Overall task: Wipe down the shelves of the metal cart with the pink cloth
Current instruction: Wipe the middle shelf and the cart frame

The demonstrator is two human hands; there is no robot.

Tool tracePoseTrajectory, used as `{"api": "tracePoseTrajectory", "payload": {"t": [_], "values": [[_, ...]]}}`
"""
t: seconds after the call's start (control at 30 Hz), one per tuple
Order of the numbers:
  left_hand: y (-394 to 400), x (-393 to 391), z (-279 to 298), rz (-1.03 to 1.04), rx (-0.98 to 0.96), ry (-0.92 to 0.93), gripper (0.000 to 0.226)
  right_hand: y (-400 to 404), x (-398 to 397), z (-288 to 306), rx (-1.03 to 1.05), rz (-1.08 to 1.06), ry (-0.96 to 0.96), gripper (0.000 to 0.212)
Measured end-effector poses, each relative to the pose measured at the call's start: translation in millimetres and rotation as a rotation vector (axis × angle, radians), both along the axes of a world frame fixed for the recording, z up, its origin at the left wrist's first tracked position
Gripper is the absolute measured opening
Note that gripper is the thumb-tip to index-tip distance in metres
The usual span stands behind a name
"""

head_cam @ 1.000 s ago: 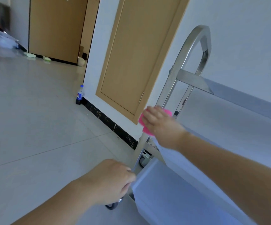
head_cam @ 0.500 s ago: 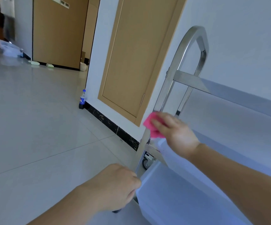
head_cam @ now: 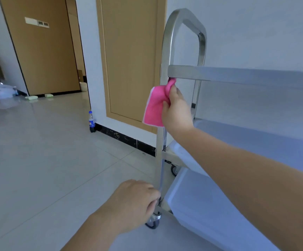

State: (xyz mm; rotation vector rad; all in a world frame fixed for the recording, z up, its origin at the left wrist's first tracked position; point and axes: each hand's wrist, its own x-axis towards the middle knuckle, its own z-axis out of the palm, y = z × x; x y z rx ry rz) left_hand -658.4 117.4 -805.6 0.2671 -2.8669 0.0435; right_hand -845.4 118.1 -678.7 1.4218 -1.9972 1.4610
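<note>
Against the near upright of the metal cart (head_cam: 162, 109), right hand (head_cam: 177, 109) clutches the pink cloth (head_cam: 155, 107), bunched, hanging just under the top shelf (head_cam: 237, 74) corner. Left hand (head_cam: 134, 201) closed around the post low down. Shelves look bare, shiny; progress unclear, wiping likely mostly left.

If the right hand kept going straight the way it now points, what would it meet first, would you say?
Probably the top shelf's front rail: the right hand, holding the pink cloth, points up at its underside near the post. Depth is unclear.
</note>
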Motion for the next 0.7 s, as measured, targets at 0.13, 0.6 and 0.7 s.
{"api": "tracePoseTrajectory", "payload": {"t": [0.13,0.6,0.7], "values": [[-1.5,3.7,-2.5,0.014,0.034,0.029,0.023,2.4,-3.3,-34.5,0.091,-0.011,-0.002,0.062],[-3.8,-10.4,14.8,0.189,0.480,0.747,0.039,56.1,7.3,-68.5,0.348,0.125,-0.010,0.056],[1.1,-18.8,24.3,0.098,0.506,0.731,0.057,83.2,17.8,-72.9,0.380,0.249,0.101,0.024]]}}
